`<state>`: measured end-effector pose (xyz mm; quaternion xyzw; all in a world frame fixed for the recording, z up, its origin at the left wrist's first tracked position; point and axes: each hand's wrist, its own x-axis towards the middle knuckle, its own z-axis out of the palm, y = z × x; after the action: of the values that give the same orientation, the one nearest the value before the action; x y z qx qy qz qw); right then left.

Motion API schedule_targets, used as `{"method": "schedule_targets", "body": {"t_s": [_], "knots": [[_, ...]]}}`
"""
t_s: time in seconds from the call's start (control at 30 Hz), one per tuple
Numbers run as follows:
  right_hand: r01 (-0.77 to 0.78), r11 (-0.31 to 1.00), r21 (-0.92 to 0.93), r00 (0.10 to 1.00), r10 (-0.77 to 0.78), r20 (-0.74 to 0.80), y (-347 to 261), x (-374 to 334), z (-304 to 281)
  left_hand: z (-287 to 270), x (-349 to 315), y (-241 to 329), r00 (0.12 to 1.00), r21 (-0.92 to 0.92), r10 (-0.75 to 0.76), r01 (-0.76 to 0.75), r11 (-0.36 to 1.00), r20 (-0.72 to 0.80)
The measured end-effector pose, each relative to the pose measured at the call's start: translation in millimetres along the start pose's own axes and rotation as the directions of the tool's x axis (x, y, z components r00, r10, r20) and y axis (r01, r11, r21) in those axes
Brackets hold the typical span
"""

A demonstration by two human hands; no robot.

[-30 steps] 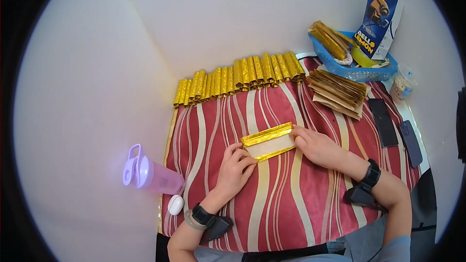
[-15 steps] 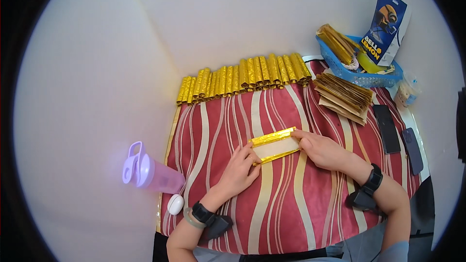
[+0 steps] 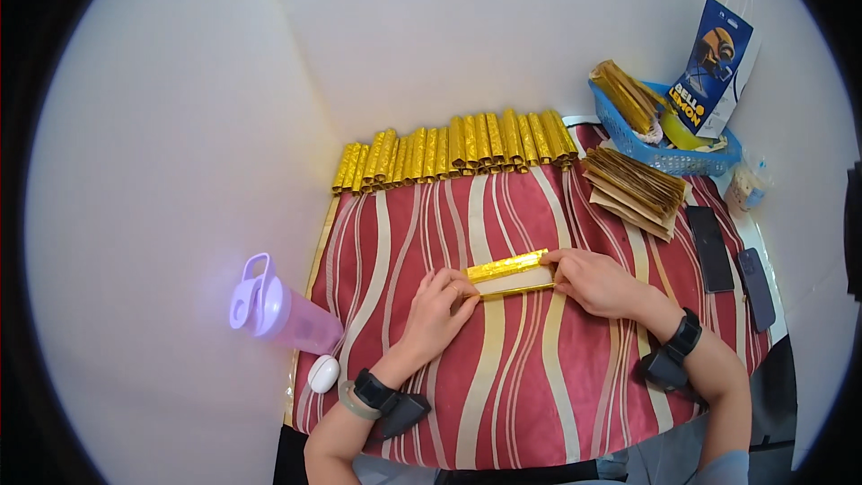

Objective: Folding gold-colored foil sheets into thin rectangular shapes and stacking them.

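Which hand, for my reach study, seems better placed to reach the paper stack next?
Probably the right hand: it's nearer the paper stack than the left hand, though both hold the gold-edged sheet.

Printed in bold block letters low on the front of a dark blue bag (image 3: pixel 709 72), at the far right of the scene: two stacked lines of lettering (image 3: pixel 688 106), the upper one pale, the lower one yellow, slanting along with the tilted bag. Placed just below a cartoon figure (image 3: pixel 718 49) on the same blue face. Set at the bag's top edge in white: small marks (image 3: pixel 733 23), too fine to make out. Seen on a clear cup (image 3: pixel 747 187), right of the blue basket (image 3: pixel 675 162) holding the bag: small bluish print, too blurred to read.
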<state>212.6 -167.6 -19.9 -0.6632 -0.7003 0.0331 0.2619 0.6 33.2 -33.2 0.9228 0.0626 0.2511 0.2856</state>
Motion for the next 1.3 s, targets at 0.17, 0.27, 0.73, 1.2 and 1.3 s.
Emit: {"method": "schedule_targets", "body": {"t_s": [0.17,0.27,0.73,1.2,1.3], "knots": [[-0.283,0.947,0.154,0.956,0.291,-0.027,-5.5,5.6,1.1,2.9,4.6,4.9,0.975,-0.101,-0.180,0.167,0.981,-0.134],[-0.205,0.955,0.212,0.953,0.245,-0.180,3.4,14.4,6.8,6.5,13.0,-3.4,0.958,-0.113,-0.242,0.226,0.967,-0.151],[-0.307,0.919,0.245,0.925,0.349,-0.150,15.2,25.0,12.2,11.7,26.9,-17.5,0.963,-0.001,-0.258,0.259,0.966,-0.074],[-0.348,0.863,0.366,0.910,0.406,-0.091,17.5,21.3,10.9,3.5,21.0,-17.4,0.951,-0.127,-0.297,0.286,0.950,-0.082],[-0.196,0.901,0.386,0.950,0.272,-0.152,20.2,16.6,6.9,-2.5,21.1,-11.2,0.978,-0.090,-0.162,0.151,0.984,-0.134]]}}
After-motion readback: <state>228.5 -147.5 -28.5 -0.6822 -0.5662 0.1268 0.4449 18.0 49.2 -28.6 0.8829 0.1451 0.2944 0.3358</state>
